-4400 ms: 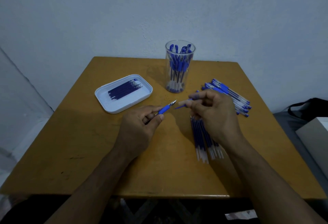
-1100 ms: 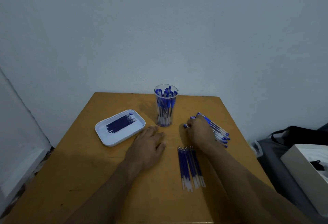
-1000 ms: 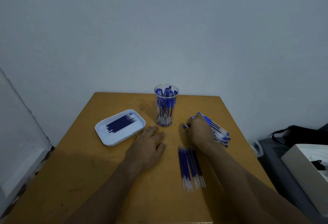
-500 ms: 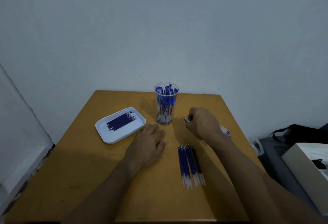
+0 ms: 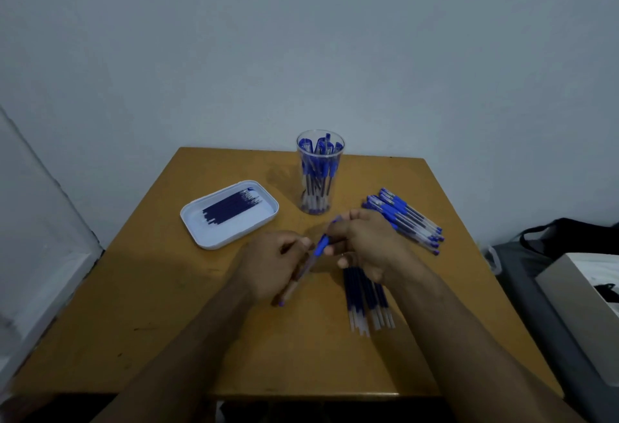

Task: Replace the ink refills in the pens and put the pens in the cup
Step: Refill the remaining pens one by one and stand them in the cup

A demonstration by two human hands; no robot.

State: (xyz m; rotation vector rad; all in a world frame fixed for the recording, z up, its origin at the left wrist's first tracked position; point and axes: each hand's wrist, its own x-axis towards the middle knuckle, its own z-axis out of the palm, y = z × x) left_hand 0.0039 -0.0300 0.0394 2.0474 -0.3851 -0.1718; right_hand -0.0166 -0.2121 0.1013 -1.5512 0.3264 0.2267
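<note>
Pen (image 5: 313, 257) now up off the table (image 5: 160, 305), held between both hands mid-table; a second ago right hand (image 5: 366, 243) was at the pile (image 5: 403, 218), left hand (image 5: 273, 263) flat. Left fingers grip the barrel, right pinches the tip end. Likely next: unscrew, swap refill. Cup (image 5: 320, 171) already part filled.

Scene is dim, with a cool blue-grey cast over the wall (image 5: 301, 37). Light is soft and diffuse — source direction cannot be told with certainty. A faint shadow lies on the table (image 5: 150, 288) left of the clear cup (image 5: 320, 175), and a broad darker patch covers the table's near-left part. Both hands are slightly motion-blurred; the pen (image 5: 306, 263) between them is smeared. Wide-angle distortion bends the frame edges — table sides splay outward. No glare noted.
</note>
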